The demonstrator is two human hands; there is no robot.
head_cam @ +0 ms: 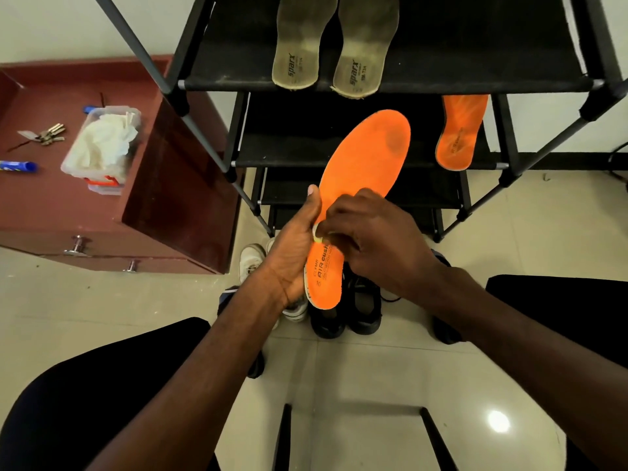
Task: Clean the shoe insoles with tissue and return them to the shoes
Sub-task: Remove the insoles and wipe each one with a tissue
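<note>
My left hand (292,253) grips an orange insole (363,164) from its left edge, thumb up along the rim, heel end pointing toward me. My right hand (377,239) presses a small wad of tissue (317,236) against the insole near its printed heel; the fingers curl over the wad and hide most of it. A dark smudge marks the insole's toe area. A second orange insole (460,130) lies on the middle shelf at the right. Two grey insoles (334,42) lie on the top shelf. Black shoes (346,311) stand on the floor below my hands.
A black shoe rack (407,79) stands straight ahead. A white shoe (251,260) sits left of the black pair. On the red-brown cabinet (51,198) at the left are a clear box of tissues (102,144), keys (46,134) and a blue tube (17,166).
</note>
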